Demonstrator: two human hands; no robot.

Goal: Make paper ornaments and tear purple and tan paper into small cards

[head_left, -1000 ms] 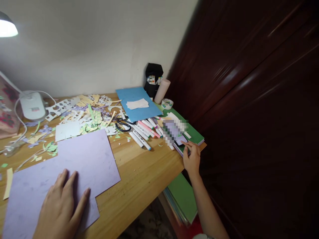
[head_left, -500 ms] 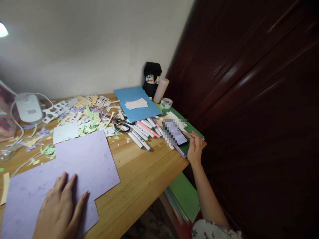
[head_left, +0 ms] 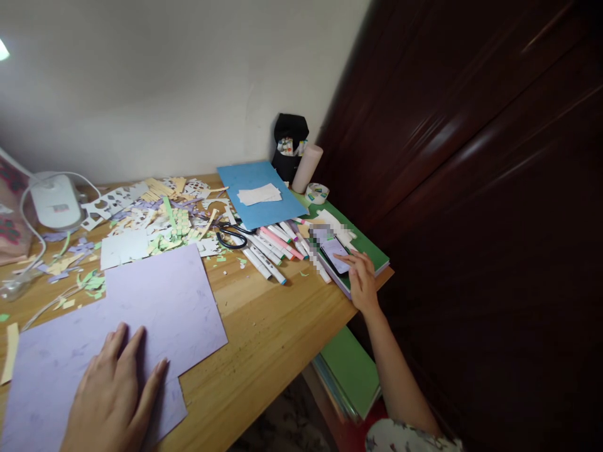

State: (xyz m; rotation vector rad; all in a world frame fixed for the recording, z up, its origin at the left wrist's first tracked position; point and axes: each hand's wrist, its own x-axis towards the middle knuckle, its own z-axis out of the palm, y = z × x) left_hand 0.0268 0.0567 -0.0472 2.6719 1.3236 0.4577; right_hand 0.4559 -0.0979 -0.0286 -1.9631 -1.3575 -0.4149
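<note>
A blurred patch hides the far part of the phone [head_left: 339,259] just ahead of your right hand [head_left: 360,279], the view's edge cuts off the purple paper [head_left: 162,295] under your left hand [head_left: 110,383], and whether a fingertip touches the screen is hard to tell. Your left hand lies palm down, fingers and thumb apart and clamped on nothing, while your right reaches out with loosely bent fingers, index extended over the phone. Beneath the phone lies a green book [head_left: 372,249]; markers [head_left: 267,249] and scissors [head_left: 232,240] sit left of your right hand, scraps [head_left: 176,220] beyond your left.
</note>
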